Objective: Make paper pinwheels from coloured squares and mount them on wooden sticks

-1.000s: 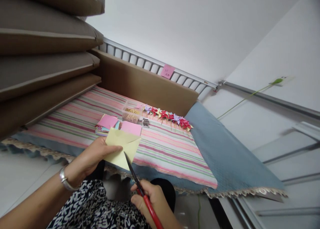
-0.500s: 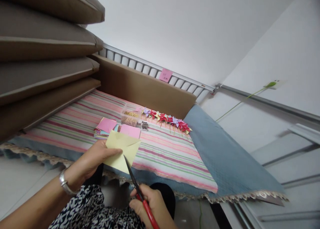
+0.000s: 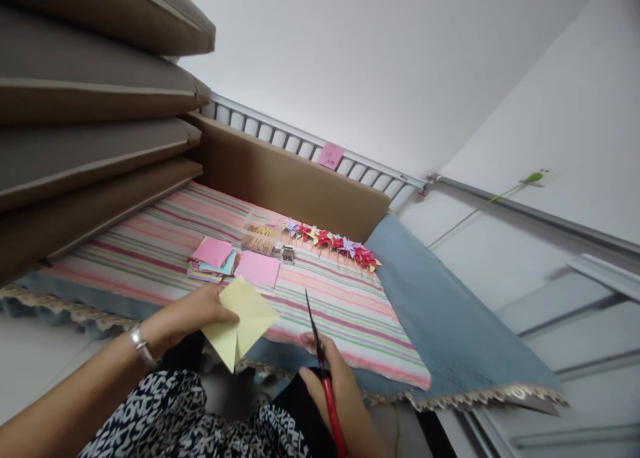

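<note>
A square of yellow paper (image 3: 250,318) with creases and a cut near its lower edge is pinched at its left side by my left hand (image 3: 207,311). To its right, my right hand (image 3: 333,385) grips a pair of scissors (image 3: 320,351) with red handles and dark blades. The blades look closed, point upward and stand apart from the paper. Just beyond the yellow sheet lie a pink paper stack (image 3: 257,269) and a pile of mixed coloured paper squares (image 3: 214,255).
A clear plastic box (image 3: 261,235) holds thin sticks and gold pieces. Beside it sits a small dark metallic item (image 3: 288,254). Several paper pinwheels (image 3: 333,241) form a row at the back of the striped cloth (image 3: 340,318). Stacked brown cushions (image 3: 100,138) stand left.
The scissors have moved right and away from the paper, their tips lifted. My left hand has turned the yellow sheet, and a cut now shows at its lower part.
</note>
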Tool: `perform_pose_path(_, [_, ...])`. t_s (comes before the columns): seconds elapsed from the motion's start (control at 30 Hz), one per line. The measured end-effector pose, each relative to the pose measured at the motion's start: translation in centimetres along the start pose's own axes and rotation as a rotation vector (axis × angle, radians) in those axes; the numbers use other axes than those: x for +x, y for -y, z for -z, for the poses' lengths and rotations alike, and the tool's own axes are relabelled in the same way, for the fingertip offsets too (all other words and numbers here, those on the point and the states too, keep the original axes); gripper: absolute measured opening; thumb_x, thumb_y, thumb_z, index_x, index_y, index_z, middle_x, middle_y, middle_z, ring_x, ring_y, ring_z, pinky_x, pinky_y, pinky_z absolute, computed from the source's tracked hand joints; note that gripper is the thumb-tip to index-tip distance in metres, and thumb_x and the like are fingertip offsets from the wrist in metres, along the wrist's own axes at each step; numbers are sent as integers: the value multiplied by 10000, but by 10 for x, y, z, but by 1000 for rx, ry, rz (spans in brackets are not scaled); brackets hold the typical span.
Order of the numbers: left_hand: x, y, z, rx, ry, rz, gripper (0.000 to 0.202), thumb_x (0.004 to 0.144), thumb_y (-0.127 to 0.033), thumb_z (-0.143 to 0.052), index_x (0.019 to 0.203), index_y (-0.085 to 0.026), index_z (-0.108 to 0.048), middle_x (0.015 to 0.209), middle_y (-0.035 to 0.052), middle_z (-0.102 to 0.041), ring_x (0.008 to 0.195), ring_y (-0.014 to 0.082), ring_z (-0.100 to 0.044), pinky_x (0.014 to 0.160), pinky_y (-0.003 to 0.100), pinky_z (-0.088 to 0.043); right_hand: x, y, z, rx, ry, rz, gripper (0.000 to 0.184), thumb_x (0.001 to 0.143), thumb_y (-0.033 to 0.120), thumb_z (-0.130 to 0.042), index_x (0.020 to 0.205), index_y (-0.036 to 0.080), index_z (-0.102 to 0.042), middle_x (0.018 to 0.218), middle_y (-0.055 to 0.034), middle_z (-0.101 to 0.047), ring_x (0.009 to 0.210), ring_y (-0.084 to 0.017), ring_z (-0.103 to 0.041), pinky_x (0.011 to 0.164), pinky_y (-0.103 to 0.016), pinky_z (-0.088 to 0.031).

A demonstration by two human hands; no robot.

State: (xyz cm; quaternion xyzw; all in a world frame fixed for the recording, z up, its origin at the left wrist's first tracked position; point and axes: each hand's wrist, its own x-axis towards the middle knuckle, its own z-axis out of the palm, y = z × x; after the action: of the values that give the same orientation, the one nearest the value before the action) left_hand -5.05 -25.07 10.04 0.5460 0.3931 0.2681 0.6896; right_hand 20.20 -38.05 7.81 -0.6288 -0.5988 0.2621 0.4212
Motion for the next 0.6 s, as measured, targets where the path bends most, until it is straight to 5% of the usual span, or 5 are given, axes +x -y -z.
perform_pose_path(0.17, [2, 5, -25, 180, 107, 39, 166, 603, -158, -668, 740, -144, -761, 738, 111, -769, 572, 243, -682, 552, 301, -492, 35, 39, -18, 173, 110, 55, 429, 704, 175, -665, 1114, 238, -554, 869, -6, -642, 751, -173, -618, 736, -302, -503])
perform_pose_path(0.3, [0, 0, -29, 168, 120, 53, 147, 618, -154, -683, 744, -149, -759, 707, 96, -763, 550, 231, -669, 536, 292, -483, 49, 46, -40, 151, 219, 16, 404, 683, 91, -577, 1065, 223, -571, 705, 56, -577, 557, -105, -493, 544, -216, -408])
perform_pose_path(0.47, [-2, 4, -18, -229, 75, -39, 351, 693, -251, -742, 1030, -159, -711, 914, 87, -761, 760, 209, -688, 677, 274, -514, 49, 34, -52, 490, 103, -24, 361, 718, 185, -610, 1070, 208, -536, 860, 2, -651, 697, -153, -592, 623, -238, -470])
perform_pose_path(0.6, [-1, 22, -29, -528, 66, -41, 343, 737, -281, -723, 1046, -134, -700, 960, 122, -754, 829, 229, -691, 783, 320, -524, 47, 32, -61, 681, -22, -31, 388, 746, 293, -655, 1104, 208, -533, 954, -38, -665, 834, -204, -642, 717, -288, -517])
